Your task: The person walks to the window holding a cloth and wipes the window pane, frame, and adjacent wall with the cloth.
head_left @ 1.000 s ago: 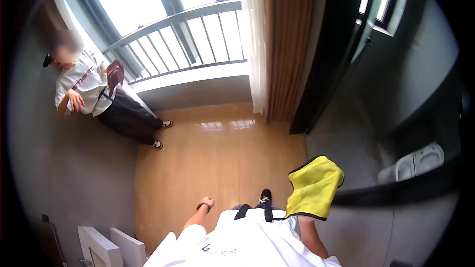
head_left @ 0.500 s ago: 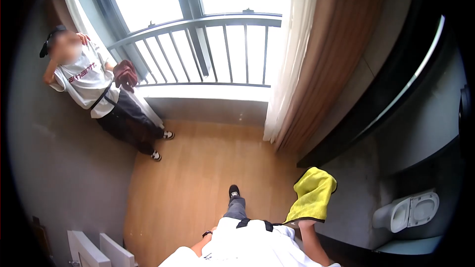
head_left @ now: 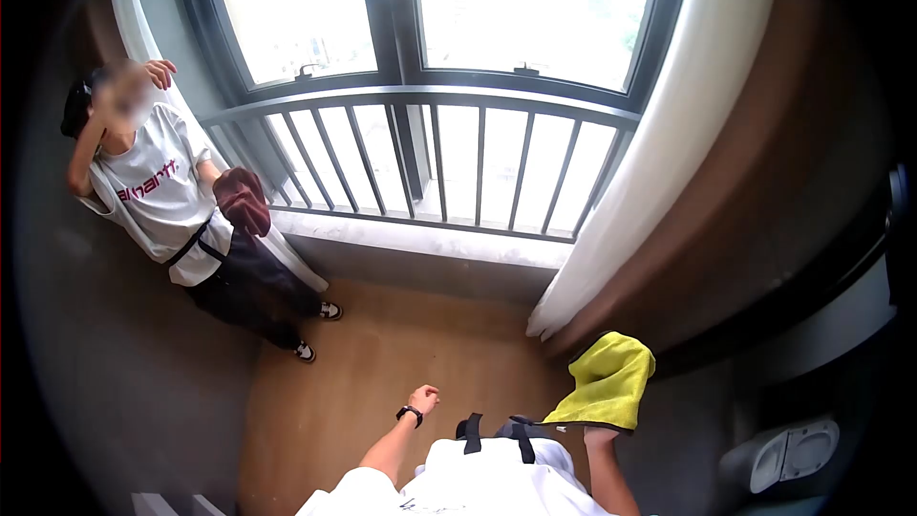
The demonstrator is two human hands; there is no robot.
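A yellow cloth [head_left: 611, 384] with a dark edge hangs over my right hand [head_left: 599, 436] at the lower right. That hand grips the cloth, which hides most of its fingers. My left hand [head_left: 424, 399], with a dark band at the wrist, is held out over the wooden floor. Its fingers are loosely bent and nothing is in them.
By the left wall stands another person [head_left: 158, 182] with a dark red cloth [head_left: 243, 203] in one hand. Ahead are a railing [head_left: 430, 100], windows and a white curtain [head_left: 659, 172]. A toilet [head_left: 795, 454] shows at the lower right, and white panels at the lower left.
My left hand has come forward from beside my body. My view has tilted up and I am nearer the window. The yellow cloth stays in my right hand.
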